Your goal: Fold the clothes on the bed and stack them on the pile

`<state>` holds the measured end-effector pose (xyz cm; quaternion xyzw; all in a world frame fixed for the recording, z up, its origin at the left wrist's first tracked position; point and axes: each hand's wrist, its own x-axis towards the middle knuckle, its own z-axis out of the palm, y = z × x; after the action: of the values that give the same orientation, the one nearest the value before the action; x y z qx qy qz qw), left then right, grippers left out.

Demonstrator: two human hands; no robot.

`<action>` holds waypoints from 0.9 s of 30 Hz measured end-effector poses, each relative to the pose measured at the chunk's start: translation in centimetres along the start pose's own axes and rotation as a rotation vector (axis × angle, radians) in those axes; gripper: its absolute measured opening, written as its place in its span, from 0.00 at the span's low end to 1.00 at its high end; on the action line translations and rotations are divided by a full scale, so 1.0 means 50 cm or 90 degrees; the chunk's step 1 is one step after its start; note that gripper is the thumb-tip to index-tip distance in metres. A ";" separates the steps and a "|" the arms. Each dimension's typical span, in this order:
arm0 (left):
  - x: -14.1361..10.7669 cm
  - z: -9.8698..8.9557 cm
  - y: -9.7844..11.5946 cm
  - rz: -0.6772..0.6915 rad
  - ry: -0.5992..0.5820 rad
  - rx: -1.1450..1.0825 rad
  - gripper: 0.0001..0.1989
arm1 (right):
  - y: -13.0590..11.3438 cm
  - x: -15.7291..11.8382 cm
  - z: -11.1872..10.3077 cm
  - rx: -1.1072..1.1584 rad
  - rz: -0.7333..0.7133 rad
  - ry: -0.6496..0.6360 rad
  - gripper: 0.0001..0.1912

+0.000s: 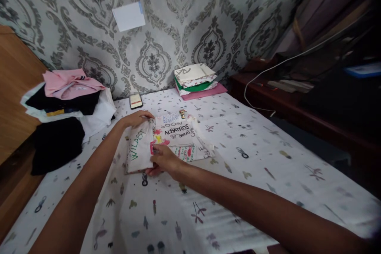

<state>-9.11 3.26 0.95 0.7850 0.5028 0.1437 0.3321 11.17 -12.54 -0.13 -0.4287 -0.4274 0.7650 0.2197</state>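
"Where are the edges?"

"A bed (253, 135) runs up to a patterned wall (153, 61), where a folded stack (196, 83) and a phone (136, 102) sit. Piled clothes (71, 103) crowd the left side; dark red furniture (268, 95) borders the right."

"And the open room?"

"Printed sheet stretches to the right of the lettered white cloth (175, 139) and across the foreground."

"What of the hands?"

"The cloth lies partly folded mid-bed, its left panel between them. The right hand (166, 161) grasps the panel's near right corner, thumb on top; the left hand (138, 119) touches the far edge, its grip impossible to tell."
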 end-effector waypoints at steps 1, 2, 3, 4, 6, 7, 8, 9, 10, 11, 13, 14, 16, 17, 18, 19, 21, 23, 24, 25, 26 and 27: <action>0.000 -0.003 0.000 -0.009 -0.001 -0.005 0.17 | 0.001 0.000 0.000 0.000 0.000 0.000 0.16; 0.001 -0.003 0.000 -0.019 0.005 -0.008 0.16 | 0.001 0.000 0.000 -0.001 0.001 -0.001 0.16; 0.003 -0.002 -0.001 -0.028 0.015 -0.010 0.14 | 0.002 0.001 0.000 0.000 0.001 -0.003 0.16; 0.004 0.001 -0.001 -0.036 0.026 -0.010 0.12 | 0.002 0.001 0.000 0.000 0.001 -0.006 0.16; 0.008 0.008 -0.003 -0.046 0.049 -0.010 0.06 | 0.004 0.000 0.001 -0.003 0.000 -0.013 0.19; 0.010 0.011 -0.004 -0.047 0.058 -0.010 0.05 | 0.005 0.000 0.001 -0.008 -0.001 -0.016 0.21; 0.012 0.015 -0.005 -0.044 0.067 -0.010 0.05 | 0.005 -0.001 0.001 -0.014 -0.006 -0.016 0.24; 0.013 0.018 -0.006 -0.042 0.078 -0.009 0.05 | 0.005 -0.001 0.001 -0.021 -0.016 -0.014 0.28; 0.014 0.021 -0.007 -0.039 0.089 -0.007 0.05 | 0.005 -0.002 0.000 -0.029 -0.023 -0.012 0.31; 0.014 0.024 -0.008 -0.036 0.100 -0.003 0.05 | 0.005 -0.003 -0.001 -0.037 -0.027 -0.010 0.33; 0.013 0.032 -0.010 -0.032 0.121 0.012 0.05 | 0.003 -0.004 -0.003 -0.048 -0.021 -0.010 0.36; 0.012 0.037 -0.011 -0.031 0.133 0.022 0.05 | 0.002 -0.004 -0.005 -0.052 -0.012 -0.011 0.36; 0.009 0.047 -0.011 -0.029 0.158 0.041 0.04 | 0.001 -0.004 -0.008 -0.055 0.000 -0.012 0.37; 0.007 0.052 -0.011 -0.028 0.172 0.049 0.05 | 0.001 -0.004 -0.010 -0.056 -0.003 -0.013 0.37; 0.006 0.057 -0.010 -0.028 0.186 0.055 0.05 | 0.002 -0.004 -0.011 -0.057 -0.006 -0.015 0.38; 0.004 0.061 -0.010 -0.028 0.199 0.060 0.05 | 0.002 -0.003 -0.012 -0.060 -0.010 -0.020 0.39; 0.002 0.068 -0.010 -0.029 0.222 0.072 0.05 | 0.004 -0.003 -0.012 -0.068 -0.013 -0.030 0.41; 0.000 0.073 -0.009 -0.032 0.242 0.087 0.05 | 0.006 -0.004 -0.012 -0.079 -0.012 -0.032 0.42; -0.001 0.076 -0.009 -0.033 0.251 0.094 0.05 | 0.006 -0.006 -0.012 -0.088 -0.019 -0.030 0.43; -0.003 0.078 -0.009 -0.033 0.259 0.100 0.04 | 0.007 -0.007 -0.012 -0.105 -0.035 -0.026 0.43; -0.005 0.080 -0.009 -0.032 0.267 0.104 0.04 | 0.007 -0.009 -0.013 -0.131 -0.059 -0.022 0.44; -0.007 0.083 -0.009 -0.031 0.274 0.107 0.04 | 0.007 -0.010 -0.013 -0.160 -0.087 -0.021 0.44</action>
<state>-7.28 1.55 -2.38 0.7489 0.5911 0.2571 0.1539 12.01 -12.78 -0.35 -0.4101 -0.5518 0.6955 0.2087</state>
